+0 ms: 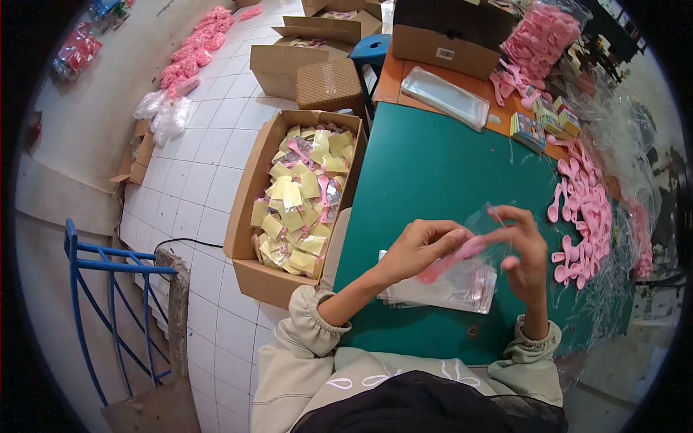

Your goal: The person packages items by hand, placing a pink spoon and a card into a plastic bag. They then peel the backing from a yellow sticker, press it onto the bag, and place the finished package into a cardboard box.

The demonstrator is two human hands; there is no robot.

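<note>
Pink spoon (453, 258), pinched in the left hand (419, 249), slants far-right toward the clear bag (482, 220) pinched by the right hand (525, 256).

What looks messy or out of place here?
Nothing looks broken or spilled. Loose pink spoons sprawl in a heap along the right edge of the green table, and pink bags lie on the floor. The left hand holds a pink spoon, the right hand a clear bag.

We are seeing a box (268, 283) of yellow packets (299, 202) sitting on the floor at nine o'clock of the green table (433, 169). A spoon pile (588, 216) is lying at three o'clock, a sleeve stack (445, 97) at twelve, and a blue rack (115, 258) is standing at eight.
</note>
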